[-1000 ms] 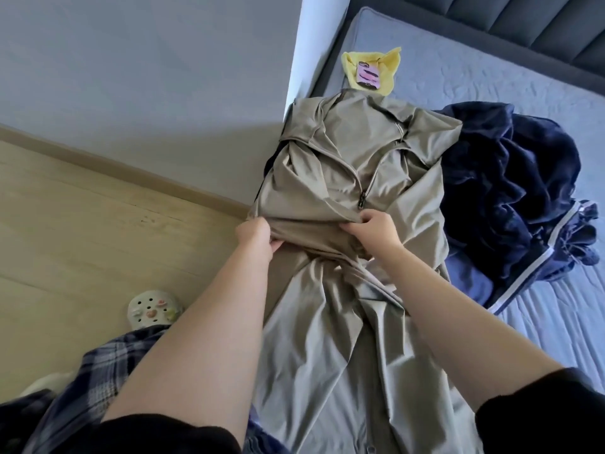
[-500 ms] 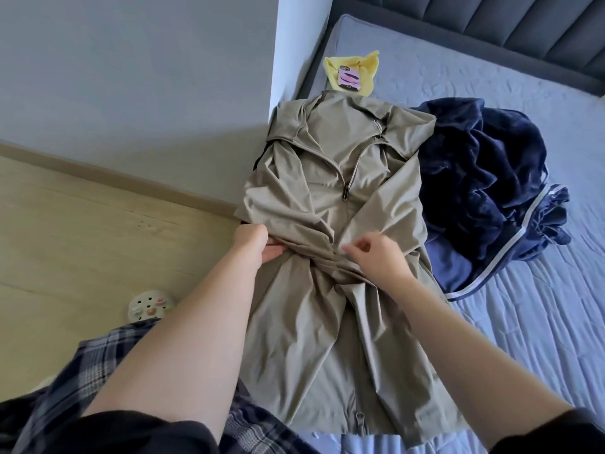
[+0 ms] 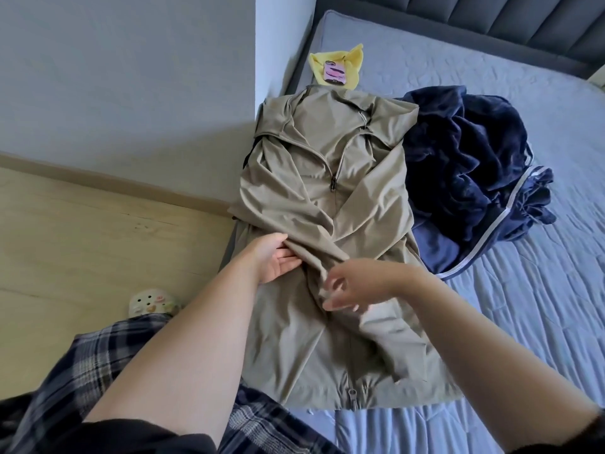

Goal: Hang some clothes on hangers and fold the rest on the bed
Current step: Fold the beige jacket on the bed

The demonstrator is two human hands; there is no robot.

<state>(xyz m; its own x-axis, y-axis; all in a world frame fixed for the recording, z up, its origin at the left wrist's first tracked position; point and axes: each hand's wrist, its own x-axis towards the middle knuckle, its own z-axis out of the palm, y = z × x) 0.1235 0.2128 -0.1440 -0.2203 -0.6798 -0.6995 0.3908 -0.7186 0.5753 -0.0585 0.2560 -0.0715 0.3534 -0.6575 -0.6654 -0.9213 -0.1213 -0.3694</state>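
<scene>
A khaki zip-up jacket (image 3: 327, 198) lies face up along the left edge of the bed (image 3: 523, 322), collar far from me, hem near me. Its sleeves are folded across the front. My left hand (image 3: 275, 258) rests at the jacket's left side with straight fingers tucked under a sleeve fold. My right hand (image 3: 357, 285) hovers over the middle of the jacket, fingers spread and blurred, holding nothing. A crumpled navy fleece garment (image 3: 474, 158) with white piping lies just right of the jacket.
Beyond the collar, a pink phone (image 3: 334, 72) lies on a yellow cloth (image 3: 352, 60). A dark padded headboard (image 3: 491, 21) runs along the far side. Left of the bed are a wall corner (image 3: 258, 77), wooden floor (image 3: 98, 240) and a white clog (image 3: 150, 303).
Both hands have moved down the jacket toward me. The right hand let go of the bunched fabric and spread open. The left hand's fingers straightened. The jacket lies flatter.
</scene>
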